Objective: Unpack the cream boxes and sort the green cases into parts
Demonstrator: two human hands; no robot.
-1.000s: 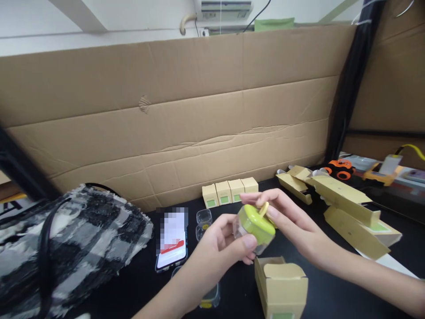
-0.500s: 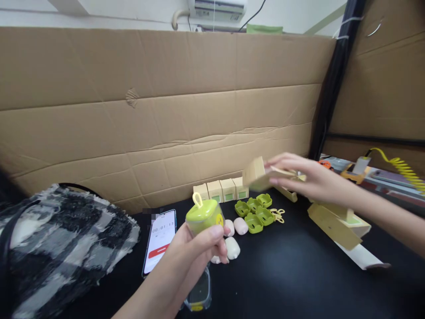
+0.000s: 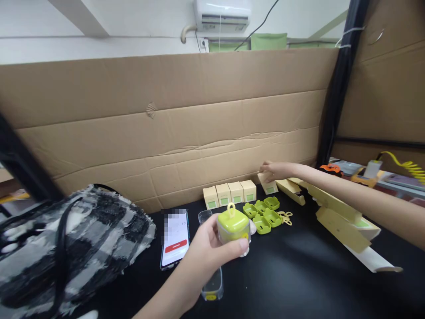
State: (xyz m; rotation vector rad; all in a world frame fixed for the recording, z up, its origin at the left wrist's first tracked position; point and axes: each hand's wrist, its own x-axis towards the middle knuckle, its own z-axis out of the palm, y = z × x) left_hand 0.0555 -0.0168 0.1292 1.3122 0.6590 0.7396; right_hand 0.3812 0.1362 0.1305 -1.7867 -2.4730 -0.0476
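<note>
My left hand is closed around a small clear case with a glossy green lid and a yellow loop on top. My right hand reaches far back and grips the upper part of a small beige box with a green label. That box stands tilted by the cardboard wall, to the right of a row of several similar boxes. Between my hands lie several green frog-shaped shells, with pale yellow loops beside them. White rounded pieces are mostly hidden behind the left hand's case.
Clear plastic covers lie under my left wrist. To the left are a phone and a shaggy black-and-white bag. Opened flat cartons lie at the right, below my right forearm. A cardboard wall bounds the back.
My right hand has carried the beige box back, setting its base down beside the row. The left hand still holds the green-lidded case. The view has tipped upward.
</note>
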